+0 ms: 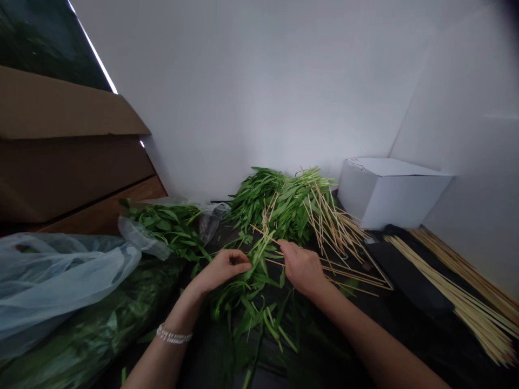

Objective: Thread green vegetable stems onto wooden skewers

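My left hand (pixel 225 268) has its thumb and fingers closed at the edge of a small bunch of leafy green stems (pixel 259 258). On the other side of that bunch, my right hand (pixel 302 268) is closed with its fingertips on a thin wooden skewer (pixel 264 234), which points up and left across the tops of the stems. Below both hands, loose greens (pixel 247 310) and cut stems lie on a dark surface. The fingers' exact hold is partly hidden.
Behind lies a heap of leafy greens (pixel 259 192) with skewers (pixel 324 216) spread over it. A white box (pixel 405 194) and long stick bundles (pixel 454 292) are at right. Plastic bags (pixel 73 281) of greens and a cardboard box (pixel 68 173) stand left. A white wall closes the back.
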The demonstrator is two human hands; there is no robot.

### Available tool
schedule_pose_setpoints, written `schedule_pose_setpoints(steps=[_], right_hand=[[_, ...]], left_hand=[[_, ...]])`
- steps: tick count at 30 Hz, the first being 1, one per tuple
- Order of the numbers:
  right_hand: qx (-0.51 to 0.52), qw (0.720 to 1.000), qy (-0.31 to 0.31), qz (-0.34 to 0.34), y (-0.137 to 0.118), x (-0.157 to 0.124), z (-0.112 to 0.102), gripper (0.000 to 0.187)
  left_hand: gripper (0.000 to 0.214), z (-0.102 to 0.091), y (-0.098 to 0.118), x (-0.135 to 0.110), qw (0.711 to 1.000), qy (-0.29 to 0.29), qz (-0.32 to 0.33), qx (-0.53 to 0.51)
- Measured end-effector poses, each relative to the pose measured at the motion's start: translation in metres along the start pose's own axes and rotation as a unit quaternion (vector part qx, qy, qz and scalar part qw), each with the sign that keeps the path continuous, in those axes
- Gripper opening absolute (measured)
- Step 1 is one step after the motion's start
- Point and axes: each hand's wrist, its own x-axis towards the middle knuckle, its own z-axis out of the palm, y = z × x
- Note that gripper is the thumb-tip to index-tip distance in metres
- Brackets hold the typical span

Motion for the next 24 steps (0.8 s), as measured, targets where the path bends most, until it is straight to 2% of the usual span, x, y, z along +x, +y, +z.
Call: schedule_pose_setpoints(steps=[5, 9, 12, 15, 18, 21, 24], right_hand=[[0.015, 0.998, 0.055, 0.026, 0.009, 0.003, -0.004, 0.034], [0.025, 0.996, 0.075, 0.028, 0.011, 0.004, -0.004, 0.033], [0.032, 0.995, 0.091, 0.018, 0.011, 0.003, -0.003, 0.032], [0.047, 0.992, 0.114, 0.004, 0.01, 0.003, -0.003, 0.031], [0.065, 0.99, 0.127, -0.011, 0.009, 0.003, -0.004, 0.031], [0.072, 0.992, 0.094, -0.034, 0.006, 0.002, -0.004, 0.032], [0.058, 0.997, 0.013, -0.056, 0.0, 0.0, -0.004, 0.032]], left_hand=[[0.023, -0.006, -0.006, -0.004, 0.993, -0.069, 0.018, 0.089], [0.012, -0.008, -0.017, -0.005, 0.971, -0.076, 0.053, 0.221], [0.01, -0.006, -0.017, -0.004, 0.965, -0.082, 0.058, 0.241], [0.016, -0.006, -0.012, -0.001, 0.985, -0.028, 0.043, 0.167], [0.029, -0.008, -0.006, 0.003, 0.995, 0.092, 0.019, 0.025], [0.041, -0.009, -0.005, 0.006, 0.975, 0.18, -0.003, -0.132], [0.046, -0.006, -0.005, 0.007, 0.951, 0.202, -0.02, -0.235]])
